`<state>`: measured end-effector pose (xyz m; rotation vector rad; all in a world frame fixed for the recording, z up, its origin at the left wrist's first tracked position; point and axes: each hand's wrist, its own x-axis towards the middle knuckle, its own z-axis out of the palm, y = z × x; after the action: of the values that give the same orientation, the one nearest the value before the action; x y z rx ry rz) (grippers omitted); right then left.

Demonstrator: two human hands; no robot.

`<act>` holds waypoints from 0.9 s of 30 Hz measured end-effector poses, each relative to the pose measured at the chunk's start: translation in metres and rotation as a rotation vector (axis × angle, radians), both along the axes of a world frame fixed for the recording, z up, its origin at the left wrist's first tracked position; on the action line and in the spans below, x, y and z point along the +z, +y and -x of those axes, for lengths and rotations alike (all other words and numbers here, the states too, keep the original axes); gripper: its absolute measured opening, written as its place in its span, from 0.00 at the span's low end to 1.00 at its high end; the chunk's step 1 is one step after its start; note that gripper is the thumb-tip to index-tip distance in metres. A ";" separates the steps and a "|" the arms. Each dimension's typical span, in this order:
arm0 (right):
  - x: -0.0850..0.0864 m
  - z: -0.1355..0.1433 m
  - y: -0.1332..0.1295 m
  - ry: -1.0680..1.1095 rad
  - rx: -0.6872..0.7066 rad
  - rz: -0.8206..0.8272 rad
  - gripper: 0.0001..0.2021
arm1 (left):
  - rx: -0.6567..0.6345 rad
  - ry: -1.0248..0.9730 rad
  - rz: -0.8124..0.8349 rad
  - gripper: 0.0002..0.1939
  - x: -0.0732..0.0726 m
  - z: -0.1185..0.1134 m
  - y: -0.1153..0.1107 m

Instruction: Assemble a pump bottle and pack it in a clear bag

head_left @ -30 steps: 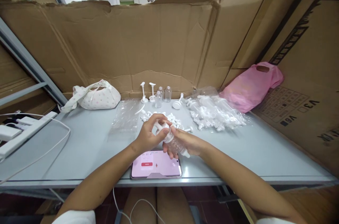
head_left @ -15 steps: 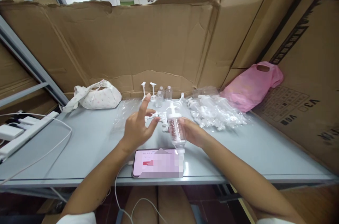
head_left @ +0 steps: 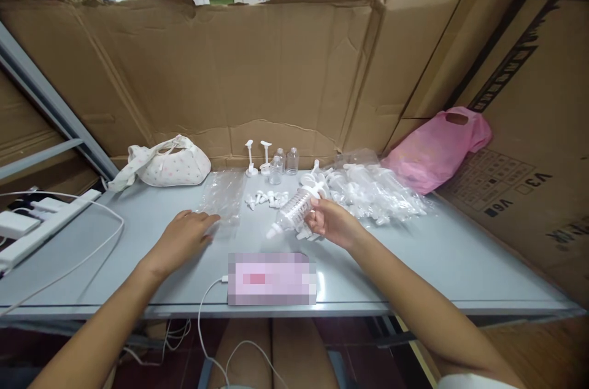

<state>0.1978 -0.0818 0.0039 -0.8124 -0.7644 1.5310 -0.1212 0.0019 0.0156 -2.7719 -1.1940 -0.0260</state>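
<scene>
My right hand (head_left: 334, 221) grips a clear icing syringe (head_left: 294, 210) with a white handle end and printed markings. Its white nozzle points down and to the left, above the table. My left hand (head_left: 181, 240) is open, palm down, with the fingers stretched toward the flat clear plastic bags (head_left: 224, 189); I cannot tell whether the fingertips touch them. Small white nozzles (head_left: 267, 197) lie in a cluster between the hands. More small white parts (head_left: 309, 234) are partly hidden beneath my right hand.
Behind stand two white plungers (head_left: 250, 159) and several clear bottle-like barrels (head_left: 292, 161). Bagged syringes (head_left: 377, 189) are piled at right, beside a pink bag (head_left: 437, 150). A phone (head_left: 271, 278) lies in front with its cable; a patterned pouch (head_left: 175, 162) and power strip (head_left: 50, 232) are left.
My left hand has moved left and down, away from the syringe to the plastic bags. My right hand has tilted the syringe so its nozzle swings left.
</scene>
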 end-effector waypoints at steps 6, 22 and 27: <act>0.003 -0.001 -0.002 -0.007 0.006 -0.088 0.24 | 0.016 0.055 -0.191 0.13 0.000 -0.002 -0.003; 0.018 0.002 -0.010 -0.128 0.128 -0.215 0.32 | 0.072 -0.726 -0.341 0.04 0.040 0.013 -0.016; 0.020 -0.002 -0.012 -0.082 0.166 -0.242 0.28 | -0.270 -1.358 -0.077 0.04 0.044 0.007 -0.010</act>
<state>0.1996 -0.0936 0.0241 -0.6463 -1.0776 1.5213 -0.1284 -0.0084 0.0597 -2.6354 -0.8043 -2.1251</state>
